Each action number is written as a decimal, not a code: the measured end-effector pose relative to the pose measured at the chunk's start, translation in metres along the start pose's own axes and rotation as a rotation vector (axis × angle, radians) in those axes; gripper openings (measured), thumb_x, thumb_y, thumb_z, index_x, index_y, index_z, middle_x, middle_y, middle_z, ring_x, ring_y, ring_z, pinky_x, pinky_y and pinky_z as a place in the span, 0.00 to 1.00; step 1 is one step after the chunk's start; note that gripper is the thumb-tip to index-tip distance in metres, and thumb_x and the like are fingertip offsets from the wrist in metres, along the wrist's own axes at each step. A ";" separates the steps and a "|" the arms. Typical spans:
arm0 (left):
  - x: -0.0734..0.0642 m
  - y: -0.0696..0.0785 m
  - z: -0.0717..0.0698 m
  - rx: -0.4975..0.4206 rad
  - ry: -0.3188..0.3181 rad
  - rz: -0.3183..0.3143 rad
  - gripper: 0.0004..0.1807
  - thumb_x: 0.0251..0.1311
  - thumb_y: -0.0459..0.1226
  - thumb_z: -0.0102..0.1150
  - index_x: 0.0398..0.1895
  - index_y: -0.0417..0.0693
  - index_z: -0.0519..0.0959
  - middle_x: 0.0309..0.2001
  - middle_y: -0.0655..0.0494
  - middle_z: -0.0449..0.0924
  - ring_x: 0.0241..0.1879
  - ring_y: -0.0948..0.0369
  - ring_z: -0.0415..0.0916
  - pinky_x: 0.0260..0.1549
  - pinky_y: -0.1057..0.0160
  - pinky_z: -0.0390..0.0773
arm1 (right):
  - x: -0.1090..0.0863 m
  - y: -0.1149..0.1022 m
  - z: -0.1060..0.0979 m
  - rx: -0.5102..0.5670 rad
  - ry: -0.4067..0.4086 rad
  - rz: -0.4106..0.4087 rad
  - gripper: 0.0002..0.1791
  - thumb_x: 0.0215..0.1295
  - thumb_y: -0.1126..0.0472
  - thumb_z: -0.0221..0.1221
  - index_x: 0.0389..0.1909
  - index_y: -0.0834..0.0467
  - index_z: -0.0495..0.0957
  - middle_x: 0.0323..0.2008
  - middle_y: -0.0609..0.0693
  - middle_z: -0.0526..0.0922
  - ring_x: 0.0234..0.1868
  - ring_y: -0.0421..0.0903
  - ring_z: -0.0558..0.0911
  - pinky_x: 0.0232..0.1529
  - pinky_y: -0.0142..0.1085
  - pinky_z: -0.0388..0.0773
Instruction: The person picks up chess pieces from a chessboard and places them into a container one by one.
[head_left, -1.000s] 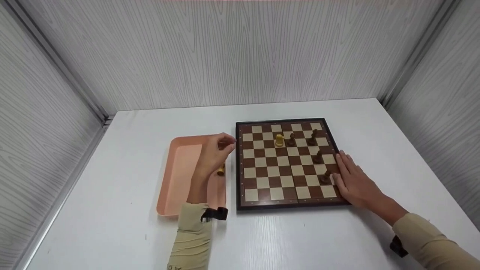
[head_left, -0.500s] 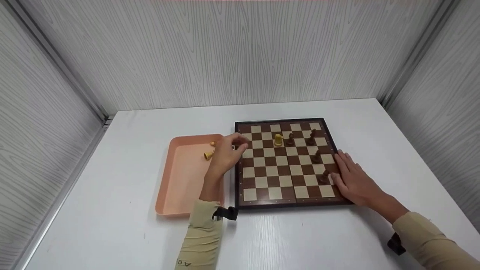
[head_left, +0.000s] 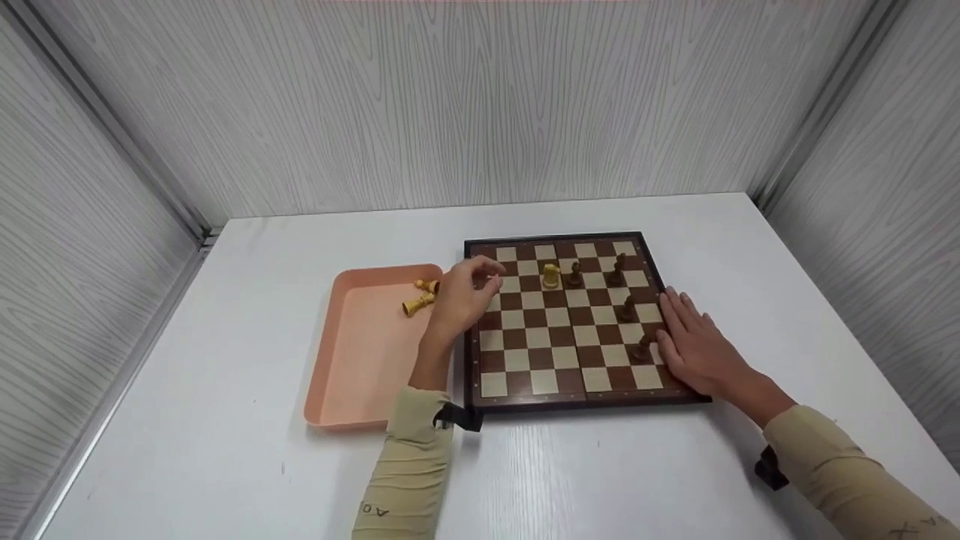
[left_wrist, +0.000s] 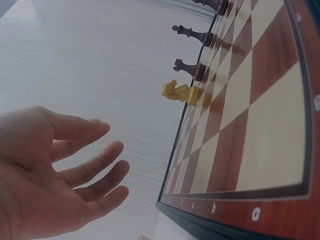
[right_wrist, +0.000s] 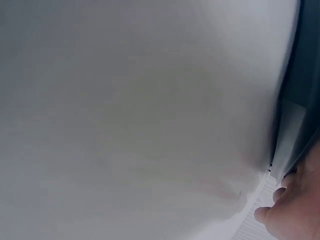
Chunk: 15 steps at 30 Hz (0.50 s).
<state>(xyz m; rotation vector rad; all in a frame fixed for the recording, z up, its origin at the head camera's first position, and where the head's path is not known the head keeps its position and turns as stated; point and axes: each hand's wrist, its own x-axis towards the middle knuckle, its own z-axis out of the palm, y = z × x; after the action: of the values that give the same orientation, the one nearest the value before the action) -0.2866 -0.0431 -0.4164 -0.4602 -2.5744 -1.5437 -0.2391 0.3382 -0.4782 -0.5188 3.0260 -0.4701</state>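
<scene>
My left hand (head_left: 463,294) hovers over the left edge of the chessboard (head_left: 525,339), thumb and fingers loosely curved. In the left wrist view the same hand (left_wrist: 65,170) shows nothing between its fingers. Flat along the board's right edge lies my right hand (head_left: 699,345), its fingers straight. A yellow knight (head_left: 551,276) stands upright on the board beside a dark rook (head_left: 575,274). Farther right are a dark king (head_left: 616,270) and two more dark chess pieces, one (head_left: 627,309) behind the other (head_left: 641,349), close to my right thumb.
Left of the board sits a shallow pink tray (head_left: 324,360), partly behind my left forearm. Two yellow chess pieces, one (head_left: 418,304) in front of the other (head_left: 426,286), lie on their sides in it. White wood-grain panels (head_left: 480,105) enclose the table (head_left: 225,360).
My left hand has moved right, from above the tray's right side to above the board's left edge, uncovering the yellow pieces in the tray. My right hand stays at the board's right edge.
</scene>
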 end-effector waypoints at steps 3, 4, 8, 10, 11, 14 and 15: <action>0.003 0.000 0.002 -0.004 0.006 0.010 0.11 0.73 0.31 0.57 0.53 0.36 0.82 0.52 0.42 0.81 0.55 0.48 0.78 0.56 0.52 0.78 | 0.002 -0.001 0.002 -0.009 0.005 0.000 0.36 0.83 0.50 0.36 0.81 0.68 0.42 0.81 0.64 0.42 0.80 0.65 0.43 0.73 0.67 0.46; 0.005 0.001 0.004 -0.006 0.009 0.012 0.12 0.73 0.32 0.57 0.53 0.36 0.82 0.53 0.42 0.81 0.56 0.48 0.77 0.57 0.52 0.77 | 0.002 0.000 0.002 -0.014 0.010 -0.001 0.36 0.83 0.50 0.36 0.81 0.68 0.42 0.81 0.65 0.42 0.80 0.65 0.43 0.73 0.66 0.46; 0.015 0.002 0.013 -0.007 0.018 0.007 0.12 0.73 0.32 0.57 0.54 0.37 0.82 0.52 0.43 0.82 0.57 0.49 0.77 0.57 0.52 0.77 | 0.003 0.000 0.004 -0.027 0.031 -0.006 0.36 0.83 0.50 0.36 0.80 0.68 0.43 0.81 0.65 0.43 0.80 0.65 0.44 0.73 0.66 0.47; 0.019 0.002 0.018 -0.001 0.016 0.001 0.12 0.73 0.33 0.57 0.54 0.38 0.82 0.51 0.44 0.82 0.55 0.50 0.78 0.55 0.52 0.77 | 0.003 0.000 0.005 -0.033 0.040 -0.009 0.36 0.83 0.51 0.36 0.80 0.68 0.44 0.81 0.65 0.44 0.80 0.65 0.45 0.73 0.65 0.48; 0.021 0.002 0.021 0.002 0.014 -0.002 0.12 0.73 0.32 0.57 0.53 0.38 0.82 0.51 0.44 0.82 0.54 0.51 0.78 0.54 0.52 0.77 | 0.002 0.000 0.006 -0.034 0.045 -0.010 0.36 0.83 0.51 0.37 0.80 0.69 0.44 0.81 0.65 0.44 0.80 0.65 0.45 0.73 0.65 0.48; 0.026 -0.001 0.028 0.000 0.011 -0.006 0.12 0.73 0.32 0.56 0.53 0.37 0.82 0.50 0.44 0.83 0.53 0.51 0.78 0.54 0.52 0.77 | 0.002 0.000 0.006 -0.038 0.057 -0.018 0.36 0.82 0.52 0.38 0.80 0.69 0.45 0.80 0.66 0.45 0.80 0.66 0.46 0.73 0.65 0.49; 0.028 -0.001 0.030 -0.002 0.011 -0.009 0.12 0.72 0.32 0.57 0.53 0.36 0.82 0.50 0.43 0.83 0.53 0.50 0.78 0.54 0.52 0.77 | 0.002 0.000 0.006 -0.039 0.061 -0.020 0.36 0.82 0.52 0.38 0.80 0.69 0.45 0.80 0.66 0.45 0.80 0.65 0.46 0.73 0.65 0.49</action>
<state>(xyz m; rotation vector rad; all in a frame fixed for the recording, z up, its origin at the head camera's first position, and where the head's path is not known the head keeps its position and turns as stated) -0.3113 -0.0115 -0.4251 -0.4403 -2.5707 -1.5473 -0.2402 0.3361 -0.4836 -0.5473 3.0966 -0.4369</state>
